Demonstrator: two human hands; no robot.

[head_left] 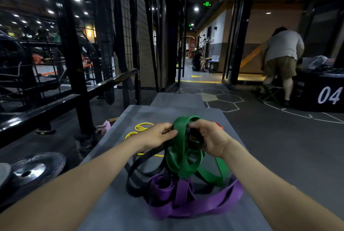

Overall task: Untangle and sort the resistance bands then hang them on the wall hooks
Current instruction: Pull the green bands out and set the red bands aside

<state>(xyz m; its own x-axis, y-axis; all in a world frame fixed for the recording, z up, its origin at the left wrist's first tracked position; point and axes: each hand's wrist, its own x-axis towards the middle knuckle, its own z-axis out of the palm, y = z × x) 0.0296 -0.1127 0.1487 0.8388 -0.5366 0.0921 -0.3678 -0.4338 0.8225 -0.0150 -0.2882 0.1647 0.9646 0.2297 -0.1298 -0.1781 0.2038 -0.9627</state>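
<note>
A tangle of resistance bands lies on a grey padded bench (115, 184) in front of me. The wide green band (183, 162) loops up out of the pile, knotted with a black band (141, 167) and a purple band (186, 206) that lies lowest and nearest me. My left hand (155, 135) pinches the green band near its top loop. My right hand (211, 137) grips black and green strands on the other side of that loop. A thin yellow band (142, 126) lies loose on the bench beyond my left hand. A bit of red band (219, 125) peeks out behind my right hand.
A black wire-mesh rack (128, 35) stands to the left, with weight plates (31, 171) on the floor beside the bench. A black box marked 04 (320, 95) and a person bending over (281, 59) are at the right. Another person crouches far down the corridor (198, 59).
</note>
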